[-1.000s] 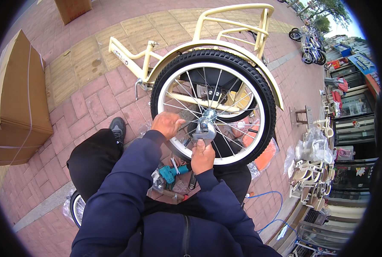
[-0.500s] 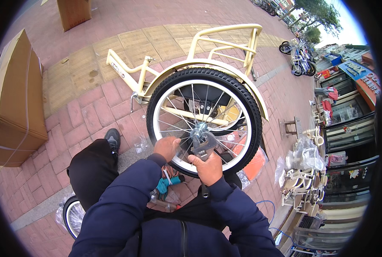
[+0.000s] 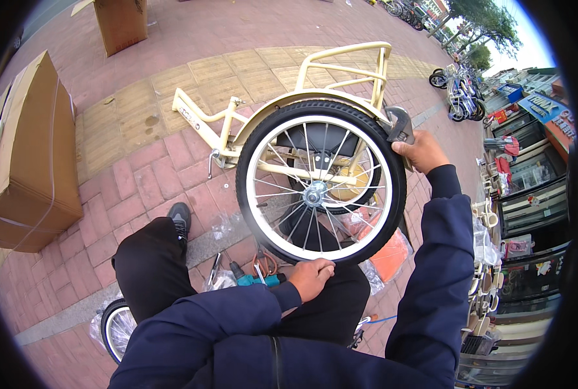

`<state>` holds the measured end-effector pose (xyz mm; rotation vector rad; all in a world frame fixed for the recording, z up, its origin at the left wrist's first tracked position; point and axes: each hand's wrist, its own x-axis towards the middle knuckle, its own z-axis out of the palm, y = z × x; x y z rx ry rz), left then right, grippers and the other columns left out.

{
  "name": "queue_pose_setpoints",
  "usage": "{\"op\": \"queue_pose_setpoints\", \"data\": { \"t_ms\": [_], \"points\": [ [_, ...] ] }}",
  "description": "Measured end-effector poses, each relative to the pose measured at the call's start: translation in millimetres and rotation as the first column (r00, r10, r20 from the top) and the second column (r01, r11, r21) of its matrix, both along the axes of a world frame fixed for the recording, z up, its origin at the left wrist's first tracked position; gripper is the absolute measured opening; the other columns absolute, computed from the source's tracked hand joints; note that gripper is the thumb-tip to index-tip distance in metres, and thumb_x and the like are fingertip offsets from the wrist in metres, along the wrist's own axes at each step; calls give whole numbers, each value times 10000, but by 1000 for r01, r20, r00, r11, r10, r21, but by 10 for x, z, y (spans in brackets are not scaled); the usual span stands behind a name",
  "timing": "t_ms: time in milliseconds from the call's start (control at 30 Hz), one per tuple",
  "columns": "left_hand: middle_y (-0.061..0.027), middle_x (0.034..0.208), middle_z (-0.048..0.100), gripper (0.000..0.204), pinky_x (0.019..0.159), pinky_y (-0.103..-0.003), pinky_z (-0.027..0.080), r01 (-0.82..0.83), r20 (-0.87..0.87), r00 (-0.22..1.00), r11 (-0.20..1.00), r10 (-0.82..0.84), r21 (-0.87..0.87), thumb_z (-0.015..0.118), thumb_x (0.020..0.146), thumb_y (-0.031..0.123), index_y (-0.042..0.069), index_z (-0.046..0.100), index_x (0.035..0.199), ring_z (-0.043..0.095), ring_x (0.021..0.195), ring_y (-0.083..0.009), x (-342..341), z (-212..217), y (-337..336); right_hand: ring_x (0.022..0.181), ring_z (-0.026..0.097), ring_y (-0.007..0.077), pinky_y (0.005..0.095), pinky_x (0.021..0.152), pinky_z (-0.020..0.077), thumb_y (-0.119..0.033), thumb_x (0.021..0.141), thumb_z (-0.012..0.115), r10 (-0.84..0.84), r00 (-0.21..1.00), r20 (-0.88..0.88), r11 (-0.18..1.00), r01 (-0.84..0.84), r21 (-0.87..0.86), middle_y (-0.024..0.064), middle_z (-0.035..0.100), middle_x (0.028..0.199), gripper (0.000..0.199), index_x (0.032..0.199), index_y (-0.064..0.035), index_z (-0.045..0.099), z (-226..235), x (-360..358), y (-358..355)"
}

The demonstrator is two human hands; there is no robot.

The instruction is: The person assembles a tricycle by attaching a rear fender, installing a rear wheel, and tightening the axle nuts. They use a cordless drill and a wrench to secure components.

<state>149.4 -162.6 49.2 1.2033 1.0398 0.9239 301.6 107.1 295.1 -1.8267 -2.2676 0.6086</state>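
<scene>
Wheel [image 3: 321, 191] between 2 hands; left hand [image 3: 311, 277] gripping tyre's bottom; right hand [image 3: 420, 150] clasping its top-right.

**Ground surface: brick pavement**

Red brick pavement [image 3: 165, 162] with a band of yellow tactile tiles [image 3: 191, 84]. Resting on it — large cardboard box [image 3: 29, 155] at left, second box [image 3: 120, 23] at top, cream tricycle frame [image 3: 224, 123], teal-handled tool [image 3: 256, 279] and clear plastic wrap [image 3: 221, 227] — near the curb.

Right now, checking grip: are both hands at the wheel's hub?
No: the left hand and right hand grip the tyre.
</scene>
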Motion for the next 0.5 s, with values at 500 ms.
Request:
{"op": "queue_pose_setpoints", "data": {
  "t_ms": [500],
  "points": [
    [-237, 1089, 694, 447, 909, -435, 514, -398, -470, 622, 770, 626, 499, 659, 901, 293, -42, 625, 1195, 665, 1028, -382, -2099, 787, 1969, 701, 652, 235, 380, 718, 516, -254, 790, 823, -121, 992, -39, 992, 120, -25, 161, 719, 796, 368, 969, 50, 715, -113, 96, -594]
  ]
}}
